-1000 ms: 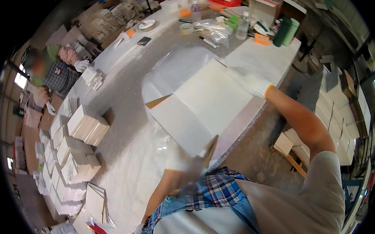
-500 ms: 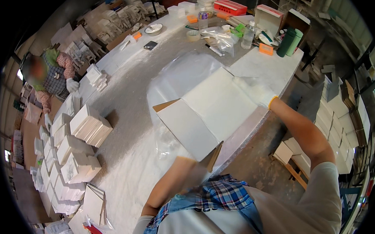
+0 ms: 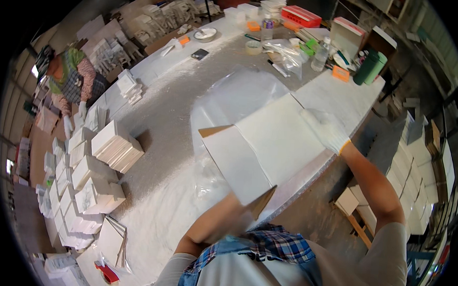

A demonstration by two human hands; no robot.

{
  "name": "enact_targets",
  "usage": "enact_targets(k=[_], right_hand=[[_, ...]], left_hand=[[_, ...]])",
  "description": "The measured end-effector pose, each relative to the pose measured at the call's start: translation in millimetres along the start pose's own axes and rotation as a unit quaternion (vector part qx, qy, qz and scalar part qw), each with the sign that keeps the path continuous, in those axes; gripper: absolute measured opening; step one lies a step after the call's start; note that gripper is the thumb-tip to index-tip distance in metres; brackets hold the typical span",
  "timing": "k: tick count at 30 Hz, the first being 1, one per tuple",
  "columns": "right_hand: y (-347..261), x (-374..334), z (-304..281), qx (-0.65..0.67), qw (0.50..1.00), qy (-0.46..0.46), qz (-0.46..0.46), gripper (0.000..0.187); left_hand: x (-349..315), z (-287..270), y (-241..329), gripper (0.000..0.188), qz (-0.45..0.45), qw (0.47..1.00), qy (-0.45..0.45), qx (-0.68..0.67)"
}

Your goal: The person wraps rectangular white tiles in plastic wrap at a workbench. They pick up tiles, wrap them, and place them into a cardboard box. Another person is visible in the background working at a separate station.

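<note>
A white cardboard box (image 3: pixel 283 135) with brown inner edges lies in front of me, over a clear plastic bag (image 3: pixel 218 104) on the table. My right hand (image 3: pixel 325 129), in a white glove with a yellow cuff, rests along the box's right side, its fingers stretched out flat. Close to my body, my left hand (image 3: pixel 235 222) is at the near end of the box, beside a flap with a brown inner face (image 3: pixel 264 201). Motion blur hides the left fingers, so I cannot see what they grip.
Stacks of white boards (image 3: pixel 117 146) fill the left of the table (image 3: pixel 160 191), with red tape (image 3: pixel 106 274) nearer me. Bottles (image 3: pixel 321 54), green cylinders (image 3: pixel 370 67) and cartons (image 3: pixel 346 38) stand far right. A co-worker (image 3: pixel 76 80) is across the table.
The view has swung slightly, shifting the far table items rightward in it. Both my hands remain at the box. The co-worker's raised gloved hand has come down toward the stacks.
</note>
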State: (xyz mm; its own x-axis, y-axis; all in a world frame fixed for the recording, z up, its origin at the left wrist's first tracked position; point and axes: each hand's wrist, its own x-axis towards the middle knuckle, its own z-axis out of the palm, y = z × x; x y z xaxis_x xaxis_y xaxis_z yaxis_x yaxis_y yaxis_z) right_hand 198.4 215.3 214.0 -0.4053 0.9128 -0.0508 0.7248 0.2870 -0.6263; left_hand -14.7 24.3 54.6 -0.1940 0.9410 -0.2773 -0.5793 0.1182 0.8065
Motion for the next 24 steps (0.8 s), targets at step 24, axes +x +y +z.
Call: enact_targets(k=[24], right_hand=[[-22,-1,-7,0.016,0.998,-0.054,0.024,0.06]], left_hand=[[24,8,-4,0.051,-0.021,1.0,0.005,0.003]])
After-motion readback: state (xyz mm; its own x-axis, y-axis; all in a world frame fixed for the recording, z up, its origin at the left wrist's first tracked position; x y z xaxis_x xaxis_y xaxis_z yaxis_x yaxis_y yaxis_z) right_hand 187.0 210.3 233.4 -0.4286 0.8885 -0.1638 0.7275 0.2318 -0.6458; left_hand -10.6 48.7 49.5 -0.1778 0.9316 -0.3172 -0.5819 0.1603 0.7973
